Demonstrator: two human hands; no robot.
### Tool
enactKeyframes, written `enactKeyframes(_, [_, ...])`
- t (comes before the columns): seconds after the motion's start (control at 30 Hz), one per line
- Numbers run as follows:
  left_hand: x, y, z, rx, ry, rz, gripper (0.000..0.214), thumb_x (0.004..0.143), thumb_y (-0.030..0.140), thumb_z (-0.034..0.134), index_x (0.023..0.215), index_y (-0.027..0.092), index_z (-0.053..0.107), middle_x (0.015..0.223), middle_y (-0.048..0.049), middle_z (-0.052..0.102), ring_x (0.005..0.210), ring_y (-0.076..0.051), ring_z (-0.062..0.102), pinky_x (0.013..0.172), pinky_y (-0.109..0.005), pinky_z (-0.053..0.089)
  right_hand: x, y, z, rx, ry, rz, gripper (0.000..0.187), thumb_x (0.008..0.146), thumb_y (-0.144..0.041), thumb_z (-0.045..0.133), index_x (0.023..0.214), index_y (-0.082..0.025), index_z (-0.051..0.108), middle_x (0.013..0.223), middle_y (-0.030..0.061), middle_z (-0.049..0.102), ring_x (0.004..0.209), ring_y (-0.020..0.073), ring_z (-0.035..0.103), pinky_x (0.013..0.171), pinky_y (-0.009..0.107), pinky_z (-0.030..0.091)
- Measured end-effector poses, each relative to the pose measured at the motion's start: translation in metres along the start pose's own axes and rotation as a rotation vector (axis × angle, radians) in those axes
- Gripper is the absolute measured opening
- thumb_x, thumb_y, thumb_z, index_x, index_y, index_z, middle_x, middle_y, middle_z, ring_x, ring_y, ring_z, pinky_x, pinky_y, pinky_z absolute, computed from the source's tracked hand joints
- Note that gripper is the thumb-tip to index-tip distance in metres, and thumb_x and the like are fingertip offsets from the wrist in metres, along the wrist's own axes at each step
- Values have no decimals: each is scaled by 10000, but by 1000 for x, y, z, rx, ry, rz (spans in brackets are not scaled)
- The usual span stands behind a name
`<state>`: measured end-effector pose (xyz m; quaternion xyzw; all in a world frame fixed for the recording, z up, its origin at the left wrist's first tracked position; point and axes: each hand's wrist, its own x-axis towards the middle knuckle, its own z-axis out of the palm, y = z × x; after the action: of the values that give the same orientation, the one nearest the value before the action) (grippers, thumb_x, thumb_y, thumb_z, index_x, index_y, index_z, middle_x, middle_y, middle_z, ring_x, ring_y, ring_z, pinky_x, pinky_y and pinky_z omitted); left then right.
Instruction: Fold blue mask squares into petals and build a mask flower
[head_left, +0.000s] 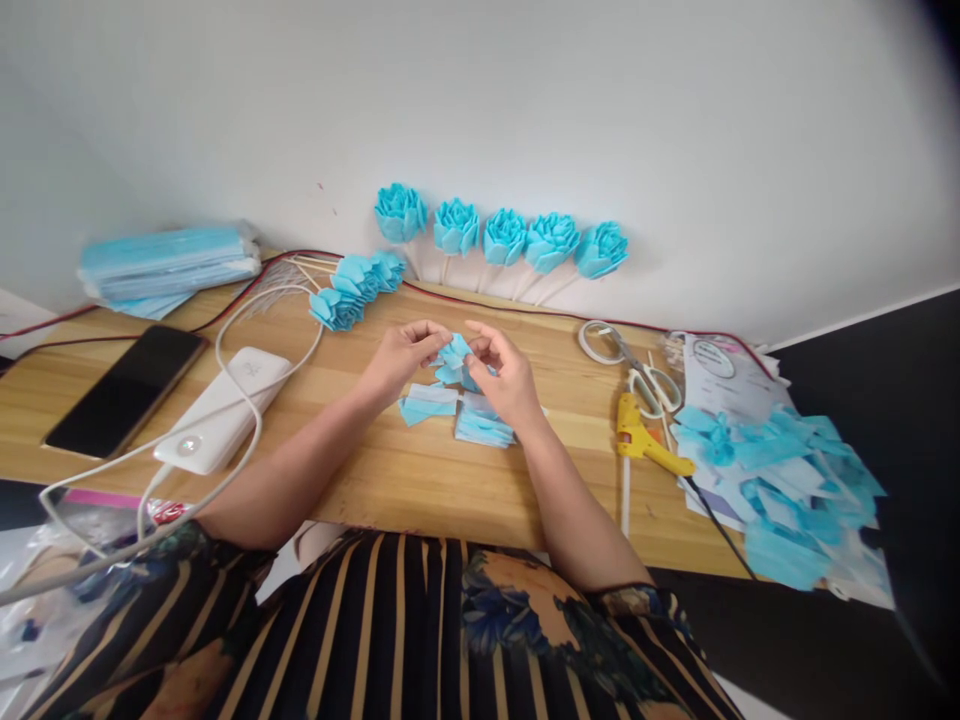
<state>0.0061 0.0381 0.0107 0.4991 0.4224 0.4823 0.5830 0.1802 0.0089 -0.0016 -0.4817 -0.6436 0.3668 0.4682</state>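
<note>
My left hand (401, 357) and my right hand (504, 373) meet over the middle of the wooden table (420, 480). Both pinch a small folded blue piece (454, 356) of mask fabric between fingers and thumbs. Under the hands lie cut blue fabric pieces (427, 403) and a small stack of them (484, 428). Several finished blue fabric roses (505, 238) on sticks lean against the white wall behind. More roses (354, 284) lie on the table to the left of them.
A phone (124, 388), a white power bank (223, 408) with cables and a stack of blue face masks (169, 266) are at left. At right sit scissors (646, 376), a tape roll (596, 342), a yellow glue gun (643, 438) and a heap of blue scraps (787, 480).
</note>
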Motion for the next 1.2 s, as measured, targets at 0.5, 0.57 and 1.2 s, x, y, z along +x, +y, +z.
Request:
enactKeyframes(0.5, [-2,-3,2,-5,-71,-11,334,666,433,791,621,158,606,560,38,502,541,-78,396,549,-238,309,1,-3,-8,233,-87,90,487,886,-414,611,1349,-263,594,1002,26,712,903,177,652,821,337,549])
enactKeyframes(0.57, [-3,-4,3,34,-85,7,312,688,423,770,639,158,613,582,40,507,555,-80,401,562,-240,321,1,-2,-7,225,-102,89,513,860,-379,645,1356,-258,589,959,13,678,864,161,631,801,321,538])
enactKeyframes(1.2, [-1,0,2,80,-59,19,276,672,397,750,628,160,615,569,35,533,540,-83,417,551,-243,332,4,0,-15,339,-234,137,620,841,-375,674,1432,-291,507,988,7,701,868,160,654,794,311,537])
